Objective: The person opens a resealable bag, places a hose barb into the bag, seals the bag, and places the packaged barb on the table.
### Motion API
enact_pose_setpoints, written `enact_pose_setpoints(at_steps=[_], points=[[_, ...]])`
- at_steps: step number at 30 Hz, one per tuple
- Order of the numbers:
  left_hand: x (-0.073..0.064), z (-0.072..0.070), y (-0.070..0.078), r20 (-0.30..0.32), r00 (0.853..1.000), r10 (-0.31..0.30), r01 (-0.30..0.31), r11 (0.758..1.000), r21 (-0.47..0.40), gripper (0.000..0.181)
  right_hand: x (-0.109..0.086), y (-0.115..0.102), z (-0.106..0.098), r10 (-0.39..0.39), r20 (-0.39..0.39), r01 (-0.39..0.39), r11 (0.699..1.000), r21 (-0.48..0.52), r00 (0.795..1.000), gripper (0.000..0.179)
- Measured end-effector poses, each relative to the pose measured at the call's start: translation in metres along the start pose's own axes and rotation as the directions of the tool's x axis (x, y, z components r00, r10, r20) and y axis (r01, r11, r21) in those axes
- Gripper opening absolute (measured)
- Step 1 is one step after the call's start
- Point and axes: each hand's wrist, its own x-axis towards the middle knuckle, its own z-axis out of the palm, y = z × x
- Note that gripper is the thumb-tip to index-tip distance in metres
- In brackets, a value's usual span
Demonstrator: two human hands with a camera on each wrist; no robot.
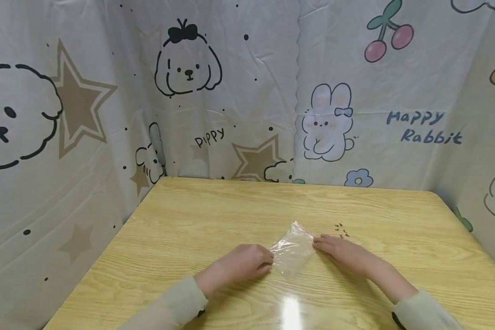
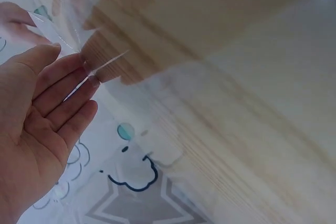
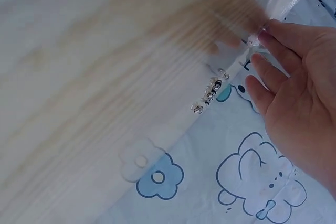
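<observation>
A clear plastic zip bag (image 1: 293, 252) lies near the middle of the table, with a reddish strip along its upper right edge. My left hand (image 1: 249, 263) holds the left edge of the bag, and in the left wrist view the fingertips (image 2: 93, 81) meet the crinkled film. At the other side my right hand (image 1: 346, 254) pinches the bag by the end of the reddish strip. The right wrist view shows its lower fingers (image 3: 255, 87) held off the film. Several small shiny pieces (image 3: 210, 94) lie just beyond the right hand.
The wood-grain table (image 1: 198, 206) has light glare near its front. Printed cloth (image 1: 247, 91) hangs behind it and along both sides, close to the table edges.
</observation>
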Motion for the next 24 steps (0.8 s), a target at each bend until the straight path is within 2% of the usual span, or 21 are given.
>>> enact_pose_setpoints(at_steps=[4, 8, 13, 18, 24], points=[[0.001, -0.001, -0.006, -0.015, 0.999, -0.033, 0.033, 0.999, 0.004, 0.021, -0.005, -0.003, 0.001, 0.008, 0.018, -0.008, 1.000, -0.006, 1.000, 0.036], [0.002, -0.002, -0.012, -0.020, 0.997, -0.078, 0.077, 0.997, -0.003, 0.019, -0.009, -0.007, 0.001, -0.019, 0.017, 0.019, 0.999, -0.050, 1.000, 0.038], [0.005, -0.003, -0.019, -0.003, 0.993, -0.114, 0.114, 0.992, -0.045, 0.017, -0.014, -0.011, 0.002, -0.040, 0.004, 0.040, 0.995, -0.089, 0.999, 0.040], [0.009, -0.003, -0.027, 0.023, 0.990, -0.142, 0.143, 0.985, -0.092, 0.019, -0.017, -0.015, 0.003, -0.049, -0.005, 0.048, 0.993, -0.107, 0.999, 0.041], [0.014, -0.001, -0.034, 0.016, 0.988, -0.153, 0.154, 0.981, -0.120, 0.022, -0.022, -0.021, 0.003, -0.062, -0.013, 0.060, 0.992, -0.114, 0.998, 0.042]])
